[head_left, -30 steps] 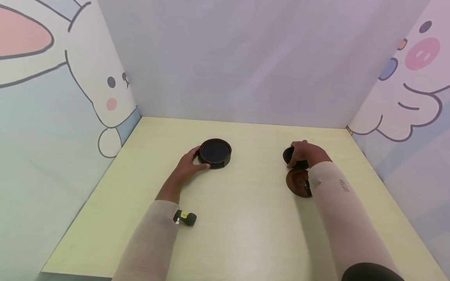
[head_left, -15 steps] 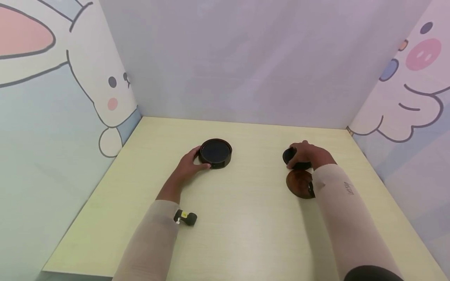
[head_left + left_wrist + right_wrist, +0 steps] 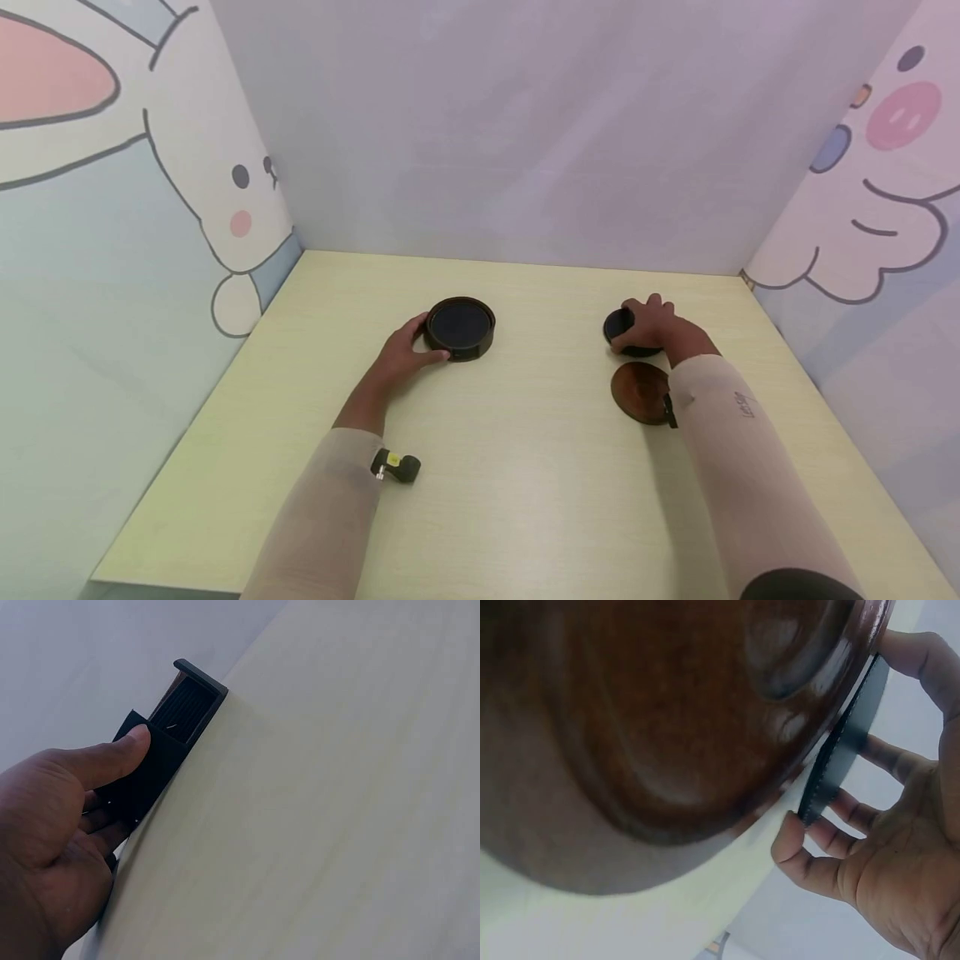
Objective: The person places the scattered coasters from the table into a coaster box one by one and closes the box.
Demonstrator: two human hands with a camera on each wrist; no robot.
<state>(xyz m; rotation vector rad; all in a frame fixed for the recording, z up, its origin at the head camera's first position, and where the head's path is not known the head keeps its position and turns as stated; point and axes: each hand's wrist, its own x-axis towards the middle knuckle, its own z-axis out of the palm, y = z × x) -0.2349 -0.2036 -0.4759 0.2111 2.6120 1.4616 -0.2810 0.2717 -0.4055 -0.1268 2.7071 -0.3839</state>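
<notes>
My left hand [image 3: 401, 354] grips the side of a round black coaster holder [image 3: 460, 325] on the table, with thumb and fingers on its wall. In the left wrist view, a slot in the holder [image 3: 161, 754] shows the edges of stacked coasters [image 3: 184, 709]. My right hand [image 3: 652, 323] holds a round black coaster [image 3: 618, 321] by its edge. Stitching runs along the rim of this coaster [image 3: 844, 742] in the right wrist view, where thumb and fingers pinch it. Just nearer than that hand lies a brown wooden disc [image 3: 637, 392] with ringed ridges, partly behind the wrist camera.
The pale wooden table [image 3: 517, 467] meets a plain back wall [image 3: 525, 133]. Side walls with cartoon animals stand left [image 3: 150, 333] and right [image 3: 862, 333]. Small cameras sit on the left wrist [image 3: 401, 467] and the right wrist [image 3: 670, 411].
My right hand has shifted slightly away and to the right with the black coaster, uncovering more of the brown disc. My left hand and the holder stay put.
</notes>
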